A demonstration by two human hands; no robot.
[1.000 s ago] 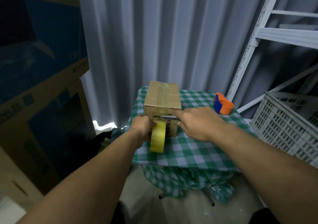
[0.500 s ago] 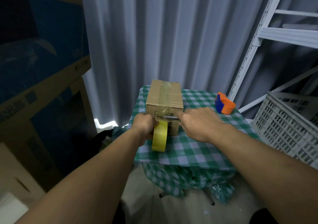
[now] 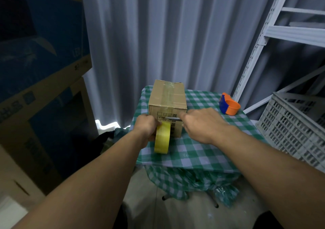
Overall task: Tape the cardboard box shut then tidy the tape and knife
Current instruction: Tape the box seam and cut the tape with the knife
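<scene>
A brown cardboard box (image 3: 167, 98) stands on a small table with a green checked cloth (image 3: 198, 151). A strip of clear tape runs along its top and down the near face. My left hand (image 3: 146, 126) grips a yellow tape roll (image 3: 162, 138) held upright against the box's near face. My right hand (image 3: 200, 123) holds a knife (image 3: 173, 118), its thin blade lying level across the tape just above the roll. The knife's handle is hidden in my fist.
An orange and blue tape dispenser (image 3: 228, 106) lies at the table's far right. A white plastic crate (image 3: 295, 124) and white metal shelving (image 3: 263, 40) stand to the right. Large stacked cartons (image 3: 40, 87) fill the left. A grey curtain hangs behind.
My hands, the roll and the knife keep the same place against the box. Only the head camera has shifted slightly.
</scene>
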